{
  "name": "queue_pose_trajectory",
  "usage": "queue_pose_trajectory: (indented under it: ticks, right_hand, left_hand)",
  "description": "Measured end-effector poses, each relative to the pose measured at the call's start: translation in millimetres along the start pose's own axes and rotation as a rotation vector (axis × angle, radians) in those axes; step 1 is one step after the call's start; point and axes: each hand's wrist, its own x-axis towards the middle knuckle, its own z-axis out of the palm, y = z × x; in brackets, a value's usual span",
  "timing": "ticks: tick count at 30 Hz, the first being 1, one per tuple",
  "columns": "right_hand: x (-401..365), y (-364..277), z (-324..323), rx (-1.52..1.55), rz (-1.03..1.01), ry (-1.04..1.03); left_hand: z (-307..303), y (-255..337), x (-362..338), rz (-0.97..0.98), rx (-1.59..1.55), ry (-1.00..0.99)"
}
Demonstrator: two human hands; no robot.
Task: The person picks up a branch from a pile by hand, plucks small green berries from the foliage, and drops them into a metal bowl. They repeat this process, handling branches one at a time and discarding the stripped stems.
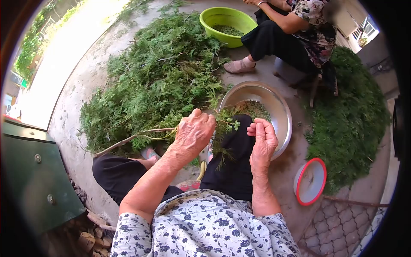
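Observation:
My left hand is closed around a leafy green branch, whose bare woody stem runs out to the left. The branch's leafy tip, with small green cones, hangs over my right knee. My right hand is just right of that tip, its fingers pinched together; whatever they hold is too small to make out. Under and behind it stands a metal basin with many small green cones on its bottom. A large heap of cut green branches lies in front of me on the left.
A lime-green basin with green cones stands at the top, beside a seated person. Another heap of greenery lies at the right. A red-rimmed bowl is nearer me. A dark green metal box stands at the left.

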Motion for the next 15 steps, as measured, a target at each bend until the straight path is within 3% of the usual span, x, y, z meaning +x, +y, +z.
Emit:
queue_pose_trajectory:
  ticks: [7, 11, 15]
  right_hand:
    - [-16, -7, 34, 0.041, 0.126, -0.231]
    - [-23, -12, 51, -0.009, 0.099, -0.248]
    - [-30, -4, 61, 0.126, 0.139, -0.208]
  left_hand:
    - [-23, -2, -13, -0.111, 0.105, -0.058]
    - [-28, 4, -23, -0.156, 0.108, -0.066]
    - [-34, 4, -32, -0.233, 0.127, -0.161]
